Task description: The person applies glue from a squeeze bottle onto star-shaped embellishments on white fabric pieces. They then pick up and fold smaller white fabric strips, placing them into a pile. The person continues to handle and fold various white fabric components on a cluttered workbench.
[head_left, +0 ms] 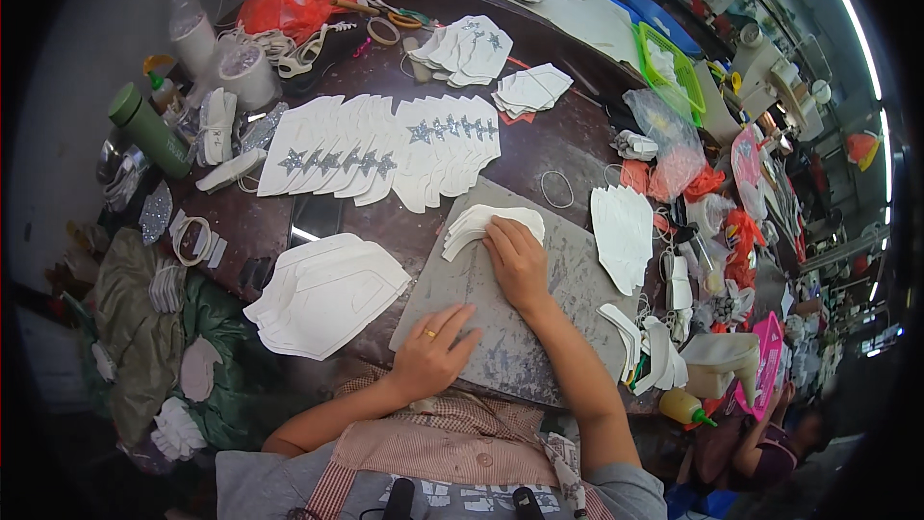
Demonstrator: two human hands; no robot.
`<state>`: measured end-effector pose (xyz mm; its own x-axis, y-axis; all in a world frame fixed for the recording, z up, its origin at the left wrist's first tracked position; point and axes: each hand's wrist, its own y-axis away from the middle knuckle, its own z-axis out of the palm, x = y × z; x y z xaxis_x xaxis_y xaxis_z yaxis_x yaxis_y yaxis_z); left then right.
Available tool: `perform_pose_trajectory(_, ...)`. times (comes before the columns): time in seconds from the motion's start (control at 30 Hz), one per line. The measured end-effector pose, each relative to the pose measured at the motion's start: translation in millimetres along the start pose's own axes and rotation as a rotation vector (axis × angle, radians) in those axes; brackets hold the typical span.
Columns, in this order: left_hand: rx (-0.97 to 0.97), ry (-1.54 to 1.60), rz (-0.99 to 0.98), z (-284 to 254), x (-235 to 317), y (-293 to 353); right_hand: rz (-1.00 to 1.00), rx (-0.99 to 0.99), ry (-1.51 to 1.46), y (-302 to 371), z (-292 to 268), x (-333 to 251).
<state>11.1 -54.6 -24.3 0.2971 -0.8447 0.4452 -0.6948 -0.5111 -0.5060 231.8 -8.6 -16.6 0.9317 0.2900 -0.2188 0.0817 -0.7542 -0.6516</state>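
a dark tabletop (577,140) is spreading beyond both hands, distant clutter blurring toward the black rim. the right hand (517,262) is covering part of some curved white pieces (468,227); whether it is pinching any, i cannot tell. the left hand (435,351) is hanging loosely spread, its contact with the grey board (500,337) unclear, while white panels (327,294) are lying left of it.

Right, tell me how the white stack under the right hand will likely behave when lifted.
The white stack probably flexes easily and weighs little, since its layers look thin. It may slide apart if lifted by one edge, as its left edges look staggered and no band shows.
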Motion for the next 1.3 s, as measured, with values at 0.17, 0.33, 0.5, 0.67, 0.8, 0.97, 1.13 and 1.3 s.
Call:
perform_pose_trajectory(0.17,0.039,-0.014,0.000,-1.7,-1.6,1.8,0.044,-0.041,-0.024,0.9,2.6,-1.1)
perform_pose_trajectory(0.33,0.051,-0.020,0.025,0.1,-3.7,3.9,0.055,-0.049,-0.037,-0.3,3.7,-1.2)
perform_pose_trajectory(0.5,0.050,-0.005,0.030,-0.8,-4.5,3.6,0.085,-0.072,-0.090,-3.0,2.0,-3.5)
perform_pose_trajectory(0.67,0.049,-0.004,0.043,-1.1,-4.8,3.7,0.065,-0.095,-0.083,-3.7,1.0,-2.7)
perform_pose_trajectory(0.8,0.050,-0.007,0.051,-1.2,-4.6,2.6,0.057,-0.060,-0.052,-7.1,1.3,-3.2)
perform_pose_trajectory(0.97,0.057,-0.013,0.044,2.7,-3.3,3.6,0.080,-0.072,-0.091,-3.4,1.9,-0.9)
perform_pose_trajectory(1.13,0.073,-0.015,0.027,2.8,-0.6,3.0,0.080,-0.063,-0.099,-0.2,4.1,1.2)
perform_pose_trajectory(1.3,0.048,-0.032,0.028,0.1,0.8,4.3,0.062,-0.067,-0.131,-3.0,0.8,1.0)
